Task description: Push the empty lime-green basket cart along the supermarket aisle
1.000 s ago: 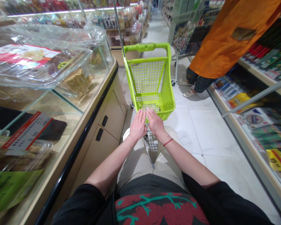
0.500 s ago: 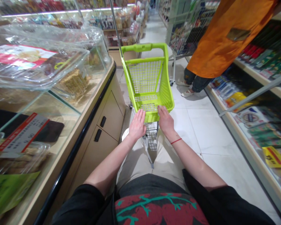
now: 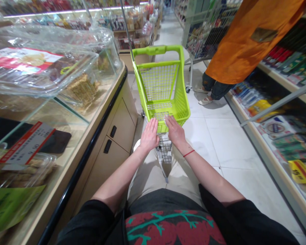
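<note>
A lime green plastic shopping cart (image 3: 160,85) stands in the aisle straight ahead, its basket empty and its handle on the far side. My left hand (image 3: 149,135) lies flat on the cart's near rim, fingers stretched out. My right hand (image 3: 175,131), with a red string round the wrist, rests beside it on the same rim, fingers also extended. Neither hand holds anything.
A glass display counter (image 3: 73,112) with packaged snacks and a price card runs along the left. Product shelves (image 3: 277,112) line the right. A person in an orange apron (image 3: 244,44) stands ahead on the right beside a wire cart (image 3: 204,34). White tiled floor lies between.
My right hand slid out to the cart's right corner half a second ago and has come back toward the middle, close to my left hand. The cart barely moved.
</note>
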Available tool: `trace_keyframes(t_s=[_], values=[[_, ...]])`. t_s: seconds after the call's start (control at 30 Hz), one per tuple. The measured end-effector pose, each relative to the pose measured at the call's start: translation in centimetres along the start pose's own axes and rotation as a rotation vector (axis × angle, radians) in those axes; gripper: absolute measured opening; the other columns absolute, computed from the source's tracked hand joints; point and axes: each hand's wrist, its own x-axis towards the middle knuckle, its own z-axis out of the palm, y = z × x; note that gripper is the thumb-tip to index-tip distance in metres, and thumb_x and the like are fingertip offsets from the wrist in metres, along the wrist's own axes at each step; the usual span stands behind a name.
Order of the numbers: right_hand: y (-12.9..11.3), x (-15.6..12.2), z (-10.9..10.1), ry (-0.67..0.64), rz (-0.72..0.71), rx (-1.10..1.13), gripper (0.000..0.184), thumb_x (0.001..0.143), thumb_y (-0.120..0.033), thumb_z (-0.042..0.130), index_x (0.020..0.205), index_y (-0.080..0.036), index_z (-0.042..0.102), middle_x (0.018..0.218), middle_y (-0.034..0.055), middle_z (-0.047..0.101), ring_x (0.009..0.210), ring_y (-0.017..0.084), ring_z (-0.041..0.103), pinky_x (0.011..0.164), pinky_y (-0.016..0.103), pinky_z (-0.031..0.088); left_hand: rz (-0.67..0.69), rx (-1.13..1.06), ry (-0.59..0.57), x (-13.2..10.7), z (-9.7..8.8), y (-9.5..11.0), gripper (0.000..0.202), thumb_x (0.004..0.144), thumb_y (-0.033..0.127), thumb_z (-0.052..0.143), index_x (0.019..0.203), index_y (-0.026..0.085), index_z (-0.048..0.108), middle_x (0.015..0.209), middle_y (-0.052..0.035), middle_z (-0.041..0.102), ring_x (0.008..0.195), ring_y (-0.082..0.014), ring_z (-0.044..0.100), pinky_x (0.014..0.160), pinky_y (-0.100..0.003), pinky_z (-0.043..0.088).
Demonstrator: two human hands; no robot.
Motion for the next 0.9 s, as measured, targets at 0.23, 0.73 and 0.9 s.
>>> trace_keyframes(t_s=[0.23, 0.73, 0.9], values=[[6.8, 0.0, -3.2, 0.061, 0.122, -0.066, 0.057, 0.092, 0.0, 0.04, 0.145, -0.013, 0.057, 0.151, 0.0133, 0.058, 0.151, 0.024, 0.041, 0.123, 0.045, 0.041, 0.004, 0.013, -0.004, 0.1, 0.2, -0.5, 0.088, 0.081, 0.015, 0.055, 0.16, 0.001, 0.019, 0.167, -0.0234, 0.026, 0.16, -0.0323, 0.013, 0.13, -0.053, 0.022], [-3.5, 1.5, 1.7, -0.094, -0.025, 0.077, 0.056, 0.093, -0.003, 0.038, 0.148, -0.005, 0.052, 0.157, 0.0167, 0.049, 0.154, 0.025, 0.035, 0.128, 0.045, 0.032, -0.003, -0.011, -0.013, 0.1, 0.3, -0.5, 0.093, 0.083, 0.019, 0.053, 0.163, 0.006, 0.008, 0.17, -0.0206, 0.022, 0.16, -0.0324, 0.012, 0.129, -0.057, 0.023], [-0.4, 0.9, 0.0, -0.042, -0.02, 0.015, 0.056, 0.096, -0.004, 0.037, 0.149, -0.011, 0.052, 0.154, 0.0133, 0.054, 0.151, 0.025, 0.041, 0.124, 0.044, 0.039, 0.019, -0.001, -0.001, 0.0, 0.3, -0.6, 0.095, 0.081, 0.016, 0.055, 0.163, 0.006, 0.009, 0.169, -0.0208, 0.023, 0.159, -0.0335, 0.013, 0.128, -0.057, 0.025]])
